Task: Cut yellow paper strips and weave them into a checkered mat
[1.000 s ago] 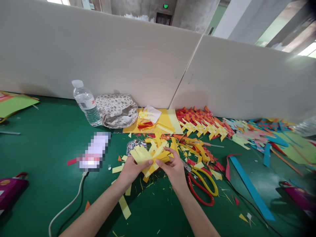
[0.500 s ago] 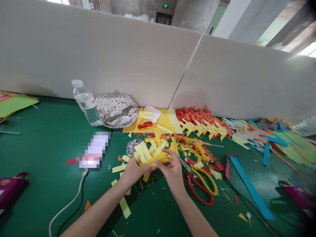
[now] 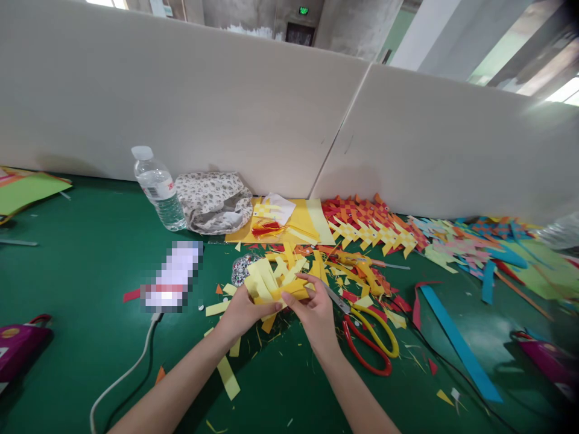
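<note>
Both hands hold yellow paper strips in front of me, pale and deeper yellow, crossing one another. My left hand is closed on the pale strips, thumb pointing right. My right hand pinches the deeper yellow part between thumb and fingers. How the strips are joined underneath is hidden by the fingers. Just right of my right hand lies a pair of scissors with one red and one yellow handle loop. Behind the hands, a clear container of small round eyes stands near several loose yellow strips.
A water bottle and a patterned cloth bag stand by the partition. A phone with a white cable lies left. A yellow glue gun, woven paper fish and a blue strip lie to the right.
My left hand has shifted very slightly left, and the pale strips by it have fanned a little. My right hand stays almost where it was.
</note>
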A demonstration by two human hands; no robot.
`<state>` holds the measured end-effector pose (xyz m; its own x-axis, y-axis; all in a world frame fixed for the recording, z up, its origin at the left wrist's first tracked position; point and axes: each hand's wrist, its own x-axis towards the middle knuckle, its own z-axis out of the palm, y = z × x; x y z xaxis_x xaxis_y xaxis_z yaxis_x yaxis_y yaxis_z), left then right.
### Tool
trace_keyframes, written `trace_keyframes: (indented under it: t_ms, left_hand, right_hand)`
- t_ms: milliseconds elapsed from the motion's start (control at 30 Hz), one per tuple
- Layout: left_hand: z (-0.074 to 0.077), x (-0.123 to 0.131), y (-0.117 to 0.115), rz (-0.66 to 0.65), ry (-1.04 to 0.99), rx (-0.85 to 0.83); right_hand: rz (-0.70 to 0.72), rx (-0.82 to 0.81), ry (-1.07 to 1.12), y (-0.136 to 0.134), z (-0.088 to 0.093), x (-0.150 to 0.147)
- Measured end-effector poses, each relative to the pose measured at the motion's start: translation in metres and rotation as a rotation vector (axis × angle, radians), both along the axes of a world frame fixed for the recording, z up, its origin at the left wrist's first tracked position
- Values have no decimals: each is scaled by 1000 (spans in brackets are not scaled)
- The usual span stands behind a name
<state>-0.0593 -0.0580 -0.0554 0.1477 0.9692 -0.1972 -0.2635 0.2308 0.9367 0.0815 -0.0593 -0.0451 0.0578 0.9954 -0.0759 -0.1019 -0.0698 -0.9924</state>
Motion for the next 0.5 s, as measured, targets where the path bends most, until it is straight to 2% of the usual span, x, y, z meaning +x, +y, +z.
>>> trace_keyframes:
  t_ms: [200, 500]
  left_hand:
    - [-2, -1, 1, 81, -119, -52]
    - [0, -3, 2, 102, -121, -32]
  right_hand:
    - [14, -18, 9, 0, 6, -1]
    - [8, -10, 73, 0, 5, 0]
